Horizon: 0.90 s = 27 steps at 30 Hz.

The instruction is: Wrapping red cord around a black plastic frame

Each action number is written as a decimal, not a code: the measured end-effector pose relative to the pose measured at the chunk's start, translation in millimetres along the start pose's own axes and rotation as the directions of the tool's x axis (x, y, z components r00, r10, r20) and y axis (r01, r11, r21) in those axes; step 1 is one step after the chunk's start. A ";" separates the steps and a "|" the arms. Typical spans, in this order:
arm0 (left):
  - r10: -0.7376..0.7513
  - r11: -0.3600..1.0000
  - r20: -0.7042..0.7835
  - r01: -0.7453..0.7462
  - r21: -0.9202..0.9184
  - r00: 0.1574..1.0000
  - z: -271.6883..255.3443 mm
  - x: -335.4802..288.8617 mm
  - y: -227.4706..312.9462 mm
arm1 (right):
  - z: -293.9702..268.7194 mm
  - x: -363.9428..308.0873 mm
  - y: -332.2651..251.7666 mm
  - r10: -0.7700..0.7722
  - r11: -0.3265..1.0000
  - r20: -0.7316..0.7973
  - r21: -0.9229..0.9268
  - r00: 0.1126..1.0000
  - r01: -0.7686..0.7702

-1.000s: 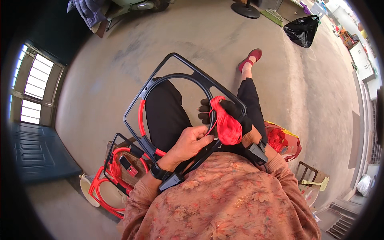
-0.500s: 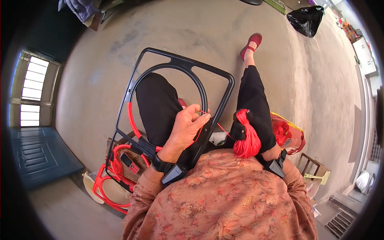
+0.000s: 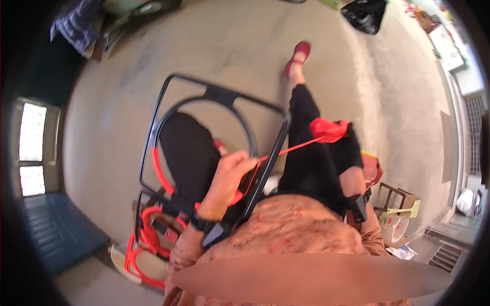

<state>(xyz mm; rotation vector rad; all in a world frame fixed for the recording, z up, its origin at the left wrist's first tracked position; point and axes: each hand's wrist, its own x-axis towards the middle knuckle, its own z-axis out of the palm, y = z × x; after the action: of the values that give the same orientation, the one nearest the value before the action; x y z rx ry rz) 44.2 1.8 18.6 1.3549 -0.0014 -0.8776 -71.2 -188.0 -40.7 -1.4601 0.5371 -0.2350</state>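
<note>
A black rectangular frame [image 3: 245, 91] with a round ring [image 3: 176, 108] inside it stands tilted over my lap. Red wrapping covers part of the ring's left side. At the ring's right side my left hand [image 3: 229, 176] is closed, pinching red cord [image 3: 293, 149] against the ring. The cord runs taut to a bundle of red cord [image 3: 329, 130] above my right thigh. My right hand [image 3: 353, 145], dark as if gloved and blurred by motion, is closed on that bundle. Its fingers are partly hidden by the cord.
Beside my left leg are red ring-shaped frames [image 3: 133, 262] over a pale basin [image 3: 120, 261], with a phone [image 3: 171, 234] nearby. On my right are a red bag [image 3: 372, 168] and a small wooden stool [image 3: 390, 196]. A black plastic bag [image 3: 365, 15] lies farther off.
My right hand has moved away from my body and to the right with the bundle, drawing the cord straight. My left hand keeps its grip at the ring. The whole view has shifted.
</note>
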 end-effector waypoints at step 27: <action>-0.099 0.995 0.116 0.096 0.035 0.988 7.3 -10.6 -5.5 | 21.1 117.9 164.6 0.010 0.927 0.768 0.233 0.641 -0.295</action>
<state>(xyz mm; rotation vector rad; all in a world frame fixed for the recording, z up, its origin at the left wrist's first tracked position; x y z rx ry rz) 30.4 1.6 20.9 1.3376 -0.0388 -1.0424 12.7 -205.8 -225.4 -1.0250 -0.0841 0.4169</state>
